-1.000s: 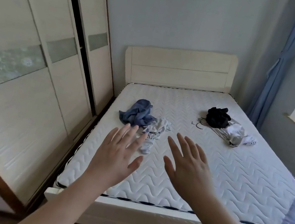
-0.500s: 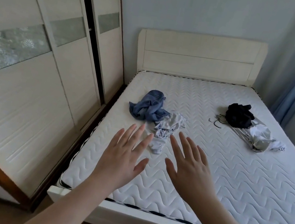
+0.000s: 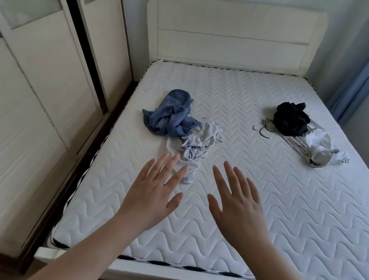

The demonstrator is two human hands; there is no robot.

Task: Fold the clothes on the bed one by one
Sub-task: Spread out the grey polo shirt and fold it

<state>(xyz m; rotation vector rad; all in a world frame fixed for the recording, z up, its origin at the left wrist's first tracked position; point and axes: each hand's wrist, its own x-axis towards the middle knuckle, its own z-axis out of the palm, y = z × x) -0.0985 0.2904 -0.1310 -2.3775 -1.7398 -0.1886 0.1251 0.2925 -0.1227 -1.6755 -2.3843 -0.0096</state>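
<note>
Clothes lie crumpled on the bed: a blue denim garment touching a light grey garment left of centre. Left hand and right hand hover near, fingers spread, holding nothing.

Crumpled blue jeans touch a pale grey shirt mid-frame; upper right, a black garment overlaps a white one.

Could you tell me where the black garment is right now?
The black garment lies far right on the mattress, overlapping a white garment.
</note>
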